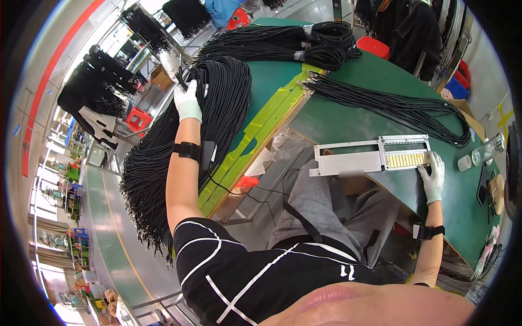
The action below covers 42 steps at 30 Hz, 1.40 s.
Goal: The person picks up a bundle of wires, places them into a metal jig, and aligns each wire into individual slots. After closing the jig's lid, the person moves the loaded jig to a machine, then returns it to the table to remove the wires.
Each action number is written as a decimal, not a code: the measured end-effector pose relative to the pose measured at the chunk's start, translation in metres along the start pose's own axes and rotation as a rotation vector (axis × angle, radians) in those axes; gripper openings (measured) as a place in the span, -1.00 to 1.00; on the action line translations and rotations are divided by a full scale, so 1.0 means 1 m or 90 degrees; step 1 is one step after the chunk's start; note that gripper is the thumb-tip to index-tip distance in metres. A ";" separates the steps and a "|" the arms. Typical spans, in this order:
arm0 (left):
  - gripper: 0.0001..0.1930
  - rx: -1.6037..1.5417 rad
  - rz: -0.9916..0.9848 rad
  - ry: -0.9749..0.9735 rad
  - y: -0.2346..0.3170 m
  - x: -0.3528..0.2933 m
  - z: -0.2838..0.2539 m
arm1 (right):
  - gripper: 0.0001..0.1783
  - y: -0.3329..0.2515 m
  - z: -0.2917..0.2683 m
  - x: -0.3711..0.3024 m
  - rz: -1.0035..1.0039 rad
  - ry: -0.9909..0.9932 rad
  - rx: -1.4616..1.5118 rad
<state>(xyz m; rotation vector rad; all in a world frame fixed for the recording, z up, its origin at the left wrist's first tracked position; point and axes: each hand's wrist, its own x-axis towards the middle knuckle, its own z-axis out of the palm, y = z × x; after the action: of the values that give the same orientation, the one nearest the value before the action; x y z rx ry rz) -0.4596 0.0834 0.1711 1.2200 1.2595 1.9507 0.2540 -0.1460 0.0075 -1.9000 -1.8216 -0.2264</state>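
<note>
My left hand [187, 102], in a white glove, reaches forward to the bend of a large bundle of black cables [220, 103]. Its fingers are closed around some cables at the top of this heap, which drapes down to the left over the table's side. On the right, my gloved right hand [433, 176] grips the right end of a silvery metal fixture [348, 163]. That fixture is long and flat, with open slots and a row of yellowish blocks [408, 160] near my fingers. It lies at the table's front edge, partly over my lap.
More black cable coils [277, 43] lie at the back of the green table [348, 119], and a thinner cable bundle [391, 106] lies right. A yellow-green taped strip [261, 136] crosses the table. Red stools [373, 47], a clear jar [489, 149] and hanging cables [98, 87] surround it.
</note>
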 end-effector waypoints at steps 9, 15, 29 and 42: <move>-0.84 0.002 -0.006 0.012 0.000 0.000 0.000 | -0.27 -0.003 -0.001 0.001 0.005 0.006 0.005; -0.84 0.016 -0.016 0.011 0.004 -0.004 0.005 | -0.27 -0.002 -0.001 0.001 -0.002 0.003 0.001; -0.78 -0.080 -0.048 -0.058 -0.002 0.007 -0.004 | -0.29 0.001 0.001 0.001 -0.012 0.012 0.010; -0.84 0.010 0.010 -0.047 -0.004 0.018 -0.006 | -0.27 0.001 0.002 0.000 -0.007 0.015 -0.002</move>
<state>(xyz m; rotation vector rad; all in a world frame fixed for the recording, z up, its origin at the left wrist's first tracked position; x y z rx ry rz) -0.4734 0.0966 0.1742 1.3004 1.2336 1.8930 0.2549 -0.1448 0.0055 -1.8817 -1.8181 -0.2533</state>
